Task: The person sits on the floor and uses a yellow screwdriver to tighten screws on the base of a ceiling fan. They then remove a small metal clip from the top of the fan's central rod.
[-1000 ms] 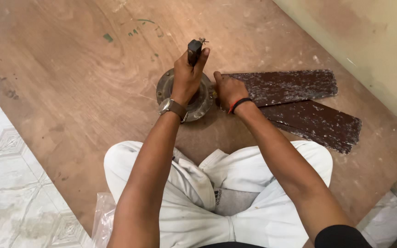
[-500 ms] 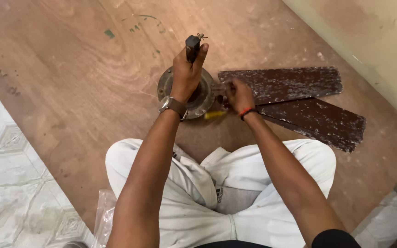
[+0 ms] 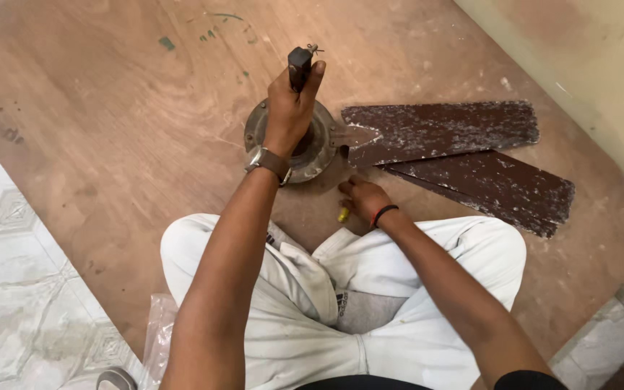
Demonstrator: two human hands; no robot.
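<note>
A: The fan motor (image 3: 310,141) sits mid-board; the left hand (image 3: 290,101) is clamped on its dark rod (image 3: 299,66), arm stretched forward.

B: And the right hand (image 3: 362,198)?

A: It has dropped from the blades (image 3: 464,148) to the near side, fingers closing on a yellow-handled tool (image 3: 343,214) by the knees, so the tool is being picked up.

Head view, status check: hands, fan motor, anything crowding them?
Left hand shut on down rod above fan motor. Right hand down on yellow-handled tool. Two brown blades lie beside on wooden board.
</note>
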